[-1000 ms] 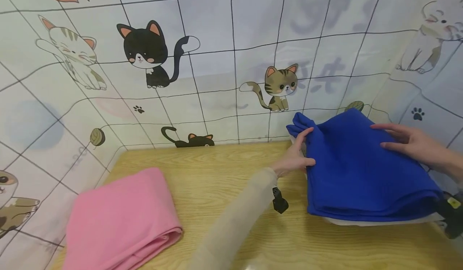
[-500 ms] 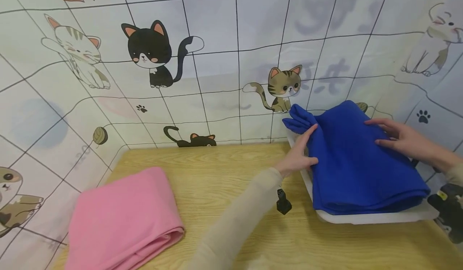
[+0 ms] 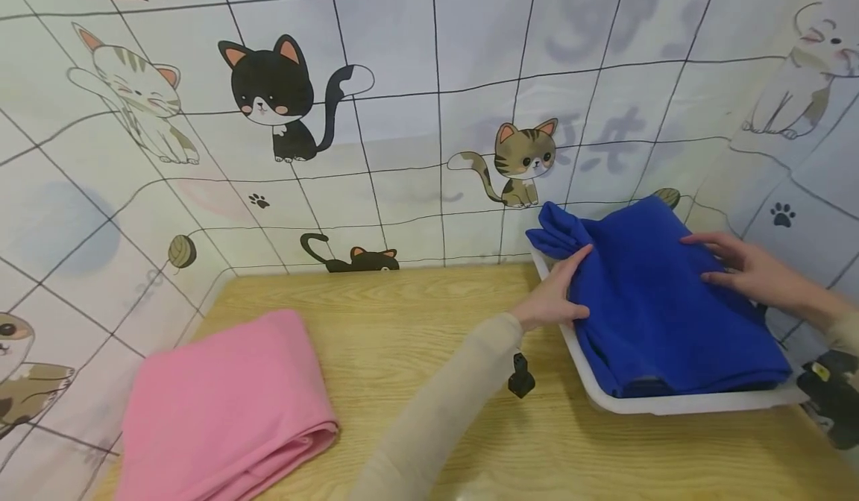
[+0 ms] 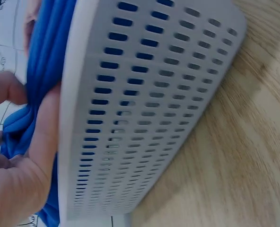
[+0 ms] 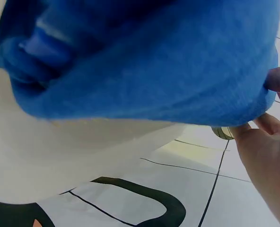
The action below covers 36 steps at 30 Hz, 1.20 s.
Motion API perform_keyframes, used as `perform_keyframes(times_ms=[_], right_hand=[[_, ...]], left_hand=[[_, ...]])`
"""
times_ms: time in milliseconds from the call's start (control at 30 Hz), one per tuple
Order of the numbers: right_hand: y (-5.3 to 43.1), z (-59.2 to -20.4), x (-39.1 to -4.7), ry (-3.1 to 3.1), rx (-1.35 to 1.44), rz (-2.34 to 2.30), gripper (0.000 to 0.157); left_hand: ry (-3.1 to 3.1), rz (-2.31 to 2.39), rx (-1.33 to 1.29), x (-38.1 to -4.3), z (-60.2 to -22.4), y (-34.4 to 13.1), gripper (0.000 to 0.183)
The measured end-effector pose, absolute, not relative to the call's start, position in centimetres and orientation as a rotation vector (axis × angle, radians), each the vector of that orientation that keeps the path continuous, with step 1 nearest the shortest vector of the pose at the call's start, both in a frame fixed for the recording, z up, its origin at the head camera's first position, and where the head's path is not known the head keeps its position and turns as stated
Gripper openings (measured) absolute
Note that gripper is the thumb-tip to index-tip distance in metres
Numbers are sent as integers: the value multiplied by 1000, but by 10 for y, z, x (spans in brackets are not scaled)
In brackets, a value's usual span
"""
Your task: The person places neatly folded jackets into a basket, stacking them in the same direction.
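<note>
A folded blue cloth [image 3: 664, 300] sits in a white plastic basket [image 3: 705, 402] at the right of the table, with a bunched corner poking over the back left. My left hand [image 3: 552, 296] pinches the cloth's left side just above the rim; the left wrist view shows the fabric gathered between thumb and fingers beside the slotted basket wall [image 4: 144, 104]. On the far right, my right hand [image 3: 758, 270] holds the cloth's edge, its fingers [image 5: 279, 80] on either side of it in the right wrist view.
A folded pink cloth [image 3: 231, 404] lies at the left of the wooden table [image 3: 403, 352]. Cat-print sheeting [image 3: 403, 136] covers the walls behind and at both sides. The basket stands close to the right-hand wall.
The blue cloth has shifted inward and sunk lower, so the basket's left and front rims now show. Both hands have stayed on it, moving slightly. The pink cloth has not moved.
</note>
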State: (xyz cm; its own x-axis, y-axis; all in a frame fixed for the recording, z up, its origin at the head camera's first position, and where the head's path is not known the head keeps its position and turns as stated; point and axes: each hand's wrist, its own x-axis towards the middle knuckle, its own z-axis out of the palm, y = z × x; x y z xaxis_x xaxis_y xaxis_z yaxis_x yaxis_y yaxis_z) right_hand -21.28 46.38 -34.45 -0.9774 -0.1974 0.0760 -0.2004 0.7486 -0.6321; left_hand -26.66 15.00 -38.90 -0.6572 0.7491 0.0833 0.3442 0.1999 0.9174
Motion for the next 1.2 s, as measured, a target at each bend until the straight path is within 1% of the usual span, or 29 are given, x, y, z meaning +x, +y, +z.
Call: perform_keyframes(times_ms=[133, 267, 433, 533, 600, 700, 833, 933, 1033, 1200], right_hand=[[468, -349, -210, -2975, 302, 992, 62], [471, -358, -206, -3013, 289, 981, 60], [474, -365, -200, -3049, 258, 971, 60], [470, -364, -199, -3079, 270, 935, 55], [465, -361, -200, -3090, 293, 897, 52], [456, -356, -203, -3079, 316, 846, 48], [444, -352, -207, -3058, 366, 851, 43], [438, -352, -208, -3062, 408, 841, 42], [433, -354, -208, -3059, 453, 819, 41], [428, -356, -210, -3055, 478, 787, 39]], left_hand=[[2097, 1386, 970, -262, -385, 148, 105], [2213, 1230, 930, -255, -377, 149, 111], [2257, 1106, 844, -246, -367, 151, 115], [2339, 1039, 816, -240, -364, 152, 113], [2441, 964, 823, -235, -361, 152, 109], [2644, 795, 859, -223, -359, 155, 99], [2937, 453, 964, -205, -361, 161, 84], [3040, 262, 1035, -194, -367, 166, 85], [3037, 132, 1070, -190, -374, 167, 94], [2924, -38, 1022, -194, -383, 164, 99]])
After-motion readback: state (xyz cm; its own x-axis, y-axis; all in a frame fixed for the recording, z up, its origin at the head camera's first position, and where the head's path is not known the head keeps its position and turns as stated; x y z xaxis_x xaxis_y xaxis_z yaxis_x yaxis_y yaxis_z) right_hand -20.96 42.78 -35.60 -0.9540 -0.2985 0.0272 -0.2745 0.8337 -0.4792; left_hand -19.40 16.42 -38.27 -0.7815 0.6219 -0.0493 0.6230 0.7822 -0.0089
